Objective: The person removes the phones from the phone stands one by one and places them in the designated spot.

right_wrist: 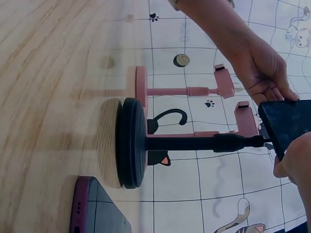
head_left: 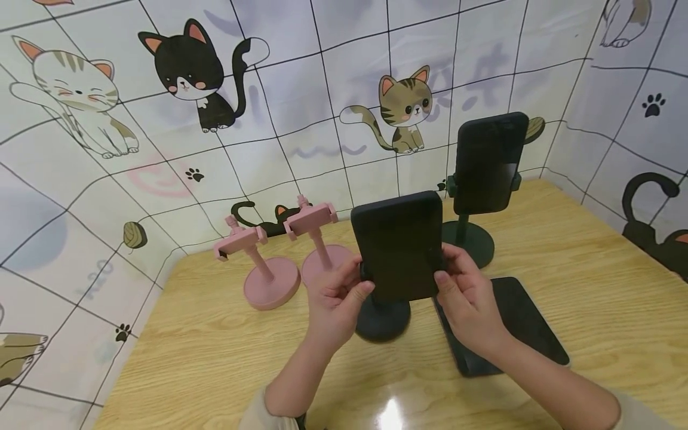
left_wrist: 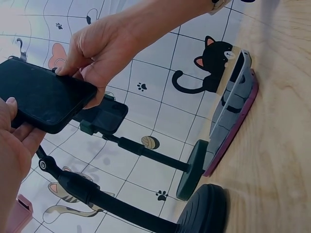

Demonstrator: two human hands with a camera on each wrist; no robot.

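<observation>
A dark smartphone (head_left: pixel 398 248) stands upright on a black phone stand (head_left: pixel 383 319), facing the person. My left hand (head_left: pixel 337 304) pinches its left edge near the stand's clamp, thumb in front and fingers behind. On the opposite edge, my right hand (head_left: pixel 470 301) grips the phone the same way. The left wrist view shows both thumbs on the phone (left_wrist: pixel 43 92) above the stand's jointed neck. In the right wrist view the stand's pole (right_wrist: pixel 184 143) runs from its round base to behind the phone. The hands and phone hide most of the clamp.
Behind to the right, a dark green stand (head_left: pixel 473 242) holds another phone (head_left: pixel 489 164). Two pink stands (head_left: pixel 271 283) stand at the back left. A dark flat device with a purplish edge (head_left: pixel 529 331) lies by the right forearm. A cat-patterned cloth (head_left: pixel 301 113) backs the wooden table.
</observation>
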